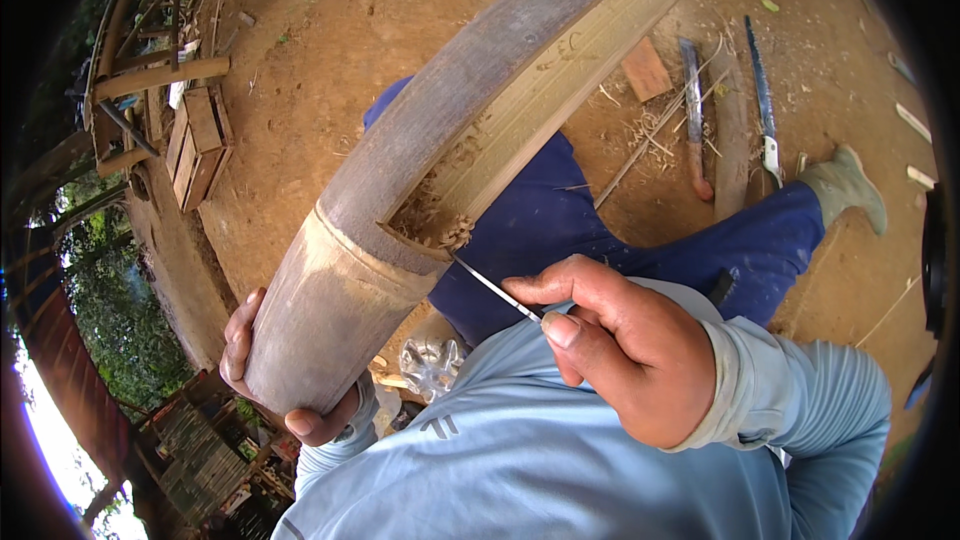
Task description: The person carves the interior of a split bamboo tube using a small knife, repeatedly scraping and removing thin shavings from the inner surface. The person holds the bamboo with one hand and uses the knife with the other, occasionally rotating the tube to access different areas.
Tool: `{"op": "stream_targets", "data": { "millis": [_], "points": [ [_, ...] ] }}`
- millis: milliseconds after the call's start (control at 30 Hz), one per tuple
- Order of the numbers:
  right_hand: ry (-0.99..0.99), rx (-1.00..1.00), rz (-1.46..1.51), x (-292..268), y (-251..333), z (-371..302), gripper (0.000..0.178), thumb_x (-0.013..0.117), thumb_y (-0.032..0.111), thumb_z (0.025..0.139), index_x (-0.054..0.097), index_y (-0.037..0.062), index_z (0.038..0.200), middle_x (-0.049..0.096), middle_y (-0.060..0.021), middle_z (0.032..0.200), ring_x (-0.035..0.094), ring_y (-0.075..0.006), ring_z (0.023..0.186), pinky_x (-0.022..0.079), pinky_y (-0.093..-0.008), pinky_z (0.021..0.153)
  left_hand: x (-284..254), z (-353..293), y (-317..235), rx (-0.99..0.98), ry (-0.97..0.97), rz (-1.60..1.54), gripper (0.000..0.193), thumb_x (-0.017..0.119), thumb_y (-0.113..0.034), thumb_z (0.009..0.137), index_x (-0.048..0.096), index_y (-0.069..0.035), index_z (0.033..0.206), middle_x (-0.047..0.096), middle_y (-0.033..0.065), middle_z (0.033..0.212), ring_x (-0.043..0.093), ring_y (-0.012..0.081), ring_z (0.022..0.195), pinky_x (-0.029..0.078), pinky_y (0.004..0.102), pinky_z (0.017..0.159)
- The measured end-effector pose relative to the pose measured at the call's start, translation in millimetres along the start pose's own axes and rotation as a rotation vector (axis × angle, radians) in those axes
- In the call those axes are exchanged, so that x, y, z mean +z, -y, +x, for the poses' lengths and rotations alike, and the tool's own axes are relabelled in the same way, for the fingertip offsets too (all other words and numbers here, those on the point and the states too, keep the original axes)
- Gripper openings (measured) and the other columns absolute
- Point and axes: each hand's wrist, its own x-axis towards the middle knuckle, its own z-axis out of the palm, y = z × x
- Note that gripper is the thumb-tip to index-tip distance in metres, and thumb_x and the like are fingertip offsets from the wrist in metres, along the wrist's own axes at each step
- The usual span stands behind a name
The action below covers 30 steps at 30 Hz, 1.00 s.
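Note:
A thick bamboo section (345, 310) slants from my lap toward the upper right, with a long opening cut in its side. Brown shavings (456, 230) lie at the near end of that opening, beside the node ring. My left hand (240, 340) is wrapped round the bamboo's near end, fingers on the far side and thumb underneath. Pinched in my right hand (640, 365) is a thin, narrow metal blade (490, 288). Its tip is at the near right corner of the opening; whether it touches the bamboo I cannot tell.
On the dirt floor to the right lie a wooden-handled knife (694, 110), a handsaw (764, 105) and a brick-coloured wood block (647, 70). A clear plastic bottle (432, 370) stands below the bamboo. A wooden crate (198, 148) is at the left. My boot (850, 188) is at the right.

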Motion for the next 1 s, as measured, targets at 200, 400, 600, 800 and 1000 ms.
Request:
{"op": "stream_targets", "data": {
  "millis": [200, 400, 600, 800, 1000],
  "points": [
    [-0.034, -0.005, 0.032, 5, -6, 4, 0.032, 0.044, 0.015, 0.107, 0.049, -0.0018, 0.133, 0.043, 0.0032, 0.070, 0.038, -0.0040, 0.062, 0.037, -0.0226, 0.059, -3, 1, 3, 0.002, 0.029, -0.061, 0.085, 0.049, -0.076, 0.085, 0.045, -0.006, 0.133, 0.053, 0.0286, 0.125, 0.055, 0.0368, 0.120, 0.046, 0.0541, 0.105],
    [-0.042, -0.028, -0.031, 5, -5, 9, 0.030, 0.045, 0.011, 0.105, 0.050, -0.0029, 0.131, 0.041, 0.0037, 0.070, 0.035, -0.0031, 0.062, 0.033, -0.0228, 0.057, -10, 3, 3, -0.021, 0.080, -0.102, 0.083, 0.052, -0.073, 0.086, 0.045, -0.006, 0.134, 0.052, 0.0290, 0.128, 0.053, 0.0376, 0.122, 0.045, 0.0553, 0.106],
    [-0.053, -0.043, -0.090, 6, -2, 11, 0.028, 0.046, 0.008, 0.104, 0.050, -0.0033, 0.130, 0.040, 0.0042, 0.068, 0.034, -0.0034, 0.060, 0.032, -0.0240, 0.055, -12, 1, 4, -0.003, 0.100, -0.099, 0.078, 0.055, -0.068, 0.087, 0.044, -0.007, 0.135, 0.050, 0.0287, 0.131, 0.052, 0.0388, 0.124, 0.046, 0.0553, 0.105],
    [-0.050, -0.011, -0.090, 6, 5, 14, 0.027, 0.047, 0.009, 0.104, 0.051, -0.0026, 0.129, 0.042, 0.0034, 0.071, 0.037, -0.0040, 0.062, 0.034, -0.0237, 0.057, -11, -3, 11, 0.107, 0.103, -0.194, 0.079, 0.051, -0.064, 0.083, 0.047, -0.003, 0.134, 0.052, 0.0340, 0.126, 0.054, 0.0444, 0.121, 0.044, 0.0600, 0.104],
    [-0.050, 0.134, 0.032, 7, 16, 26, 0.031, 0.050, 0.013, 0.104, 0.049, -0.0026, 0.132, 0.047, 0.0022, 0.075, 0.042, -0.0043, 0.066, 0.040, -0.0234, 0.060, -6, -6, 2, 0.078, 0.160, -0.176, 0.079, 0.062, -0.067, 0.083, 0.044, -0.011, 0.137, 0.048, 0.0246, 0.132, 0.055, 0.0437, 0.122, 0.048, 0.0596, 0.103]
  ]
}}
